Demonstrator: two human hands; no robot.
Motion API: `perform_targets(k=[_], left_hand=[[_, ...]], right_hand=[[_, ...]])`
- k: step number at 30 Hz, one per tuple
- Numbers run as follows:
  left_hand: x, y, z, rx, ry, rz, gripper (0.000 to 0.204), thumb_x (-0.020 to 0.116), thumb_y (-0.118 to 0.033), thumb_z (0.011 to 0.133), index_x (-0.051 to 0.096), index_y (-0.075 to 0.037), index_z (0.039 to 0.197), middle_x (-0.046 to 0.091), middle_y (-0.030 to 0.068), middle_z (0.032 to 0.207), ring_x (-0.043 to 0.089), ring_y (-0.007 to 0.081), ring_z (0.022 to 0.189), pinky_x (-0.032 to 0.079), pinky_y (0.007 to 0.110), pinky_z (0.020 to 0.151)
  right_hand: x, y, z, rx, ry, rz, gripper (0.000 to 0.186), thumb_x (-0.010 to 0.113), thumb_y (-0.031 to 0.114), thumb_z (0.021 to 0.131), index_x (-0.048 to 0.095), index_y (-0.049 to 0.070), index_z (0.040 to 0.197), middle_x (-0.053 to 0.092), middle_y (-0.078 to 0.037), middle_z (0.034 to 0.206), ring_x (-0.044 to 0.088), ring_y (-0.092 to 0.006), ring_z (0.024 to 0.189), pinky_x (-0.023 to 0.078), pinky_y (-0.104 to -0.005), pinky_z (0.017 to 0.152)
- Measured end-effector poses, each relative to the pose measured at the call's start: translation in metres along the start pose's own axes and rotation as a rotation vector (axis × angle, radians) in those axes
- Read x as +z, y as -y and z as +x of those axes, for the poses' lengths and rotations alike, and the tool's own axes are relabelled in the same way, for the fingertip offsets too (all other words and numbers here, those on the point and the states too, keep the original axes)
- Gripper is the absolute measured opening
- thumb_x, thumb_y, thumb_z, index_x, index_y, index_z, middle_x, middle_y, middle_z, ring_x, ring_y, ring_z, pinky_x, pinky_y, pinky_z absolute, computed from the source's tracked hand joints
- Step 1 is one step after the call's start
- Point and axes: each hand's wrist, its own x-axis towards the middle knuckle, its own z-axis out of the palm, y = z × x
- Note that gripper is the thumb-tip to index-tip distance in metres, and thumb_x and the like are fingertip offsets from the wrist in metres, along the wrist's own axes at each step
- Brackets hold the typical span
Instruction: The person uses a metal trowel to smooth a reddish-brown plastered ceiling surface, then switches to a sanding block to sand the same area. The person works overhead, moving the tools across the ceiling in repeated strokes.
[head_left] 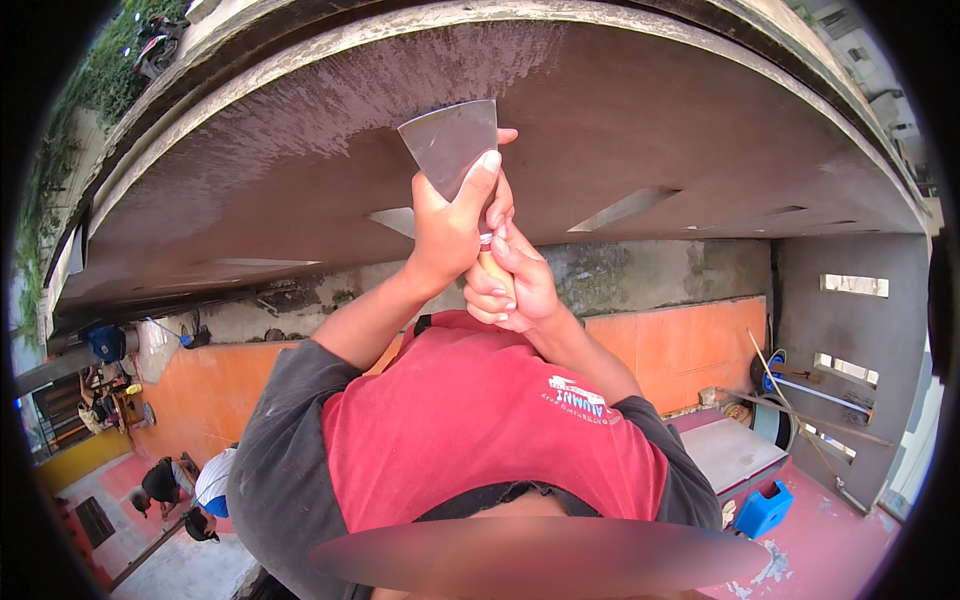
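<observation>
A wide metal scraper blade (447,135) is raised against the dark concrete surface (620,120), whose part left of the blade has pale streaks. Whether the blade's edge touches it, I cannot tell. My left hand (447,225) grips the blade's lower part, its thumb lying on the metal. Just below and to the right, my right hand (515,285) is closed round the scraper's wooden handle (492,265). The fingers of both hands are close together near the handle's collar.
Several other people (165,485) are at the lower left. An orange-painted band (680,350) runs behind my body. At the right stand a grey wall with openings (830,330), leaning poles (775,385), a pale board (725,450) and a blue plastic container (762,508).
</observation>
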Motion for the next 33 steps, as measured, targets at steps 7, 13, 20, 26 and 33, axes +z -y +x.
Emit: perform_targets(k=[7,13,20,26,33], left_hand=[[0.001,-0.003,0.003,0.014,0.012,0.010,0.035,0.053,-0.016,0.109,0.055,0.010,0.133,0.050,0.0018,0.059,0.048,0.0101,0.050,0.046,0.029,0.054],[0.001,0.000,-0.001,-0.006,0.010,-0.028,0.036,0.053,-0.016,0.109,0.055,0.010,0.133,0.049,0.0020,0.059,0.048,0.0103,0.050,0.045,0.029,0.053],[0.001,0.001,0.005,0.021,0.016,-0.018,0.035,0.054,-0.016,0.108,0.055,0.010,0.133,0.048,0.0019,0.059,0.047,0.0101,0.049,0.044,0.028,0.051],[-0.002,0.000,0.003,-0.022,0.005,-0.017,0.035,0.055,-0.016,0.108,0.054,0.009,0.133,0.048,0.0018,0.059,0.047,0.0099,0.049,0.044,0.029,0.052],[-0.002,0.007,0.004,0.003,0.022,-0.023,0.035,0.055,-0.016,0.108,0.055,0.009,0.132,0.049,0.0020,0.059,0.048,0.0103,0.050,0.045,0.029,0.054]], right_hand=[[0.004,-0.001,0.002,-0.026,-0.033,0.010,0.014,0.042,0.033,0.113,0.044,0.027,0.126,0.043,-0.004,0.069,0.034,-0.0090,0.042,0.029,-0.0234,0.038],[0.009,-0.003,0.002,-0.034,-0.078,0.020,0.011,0.043,0.031,0.114,0.043,0.027,0.123,0.045,-0.005,0.070,0.035,-0.0086,0.043,0.030,-0.0233,0.038],[0.008,-0.001,0.002,-0.052,-0.061,0.036,0.008,0.044,0.029,0.113,0.041,0.025,0.120,0.048,-0.006,0.072,0.035,-0.0079,0.043,0.030,-0.0222,0.038],[0.005,-0.001,0.004,-0.038,-0.066,-0.023,0.014,0.043,0.033,0.113,0.042,0.029,0.127,0.045,-0.004,0.069,0.034,-0.0082,0.042,0.031,-0.0235,0.038],[0.002,0.000,0.001,-0.028,-0.089,-0.004,0.014,0.044,0.032,0.113,0.044,0.027,0.126,0.044,-0.003,0.069,0.034,-0.0083,0.042,0.031,-0.0229,0.038]])
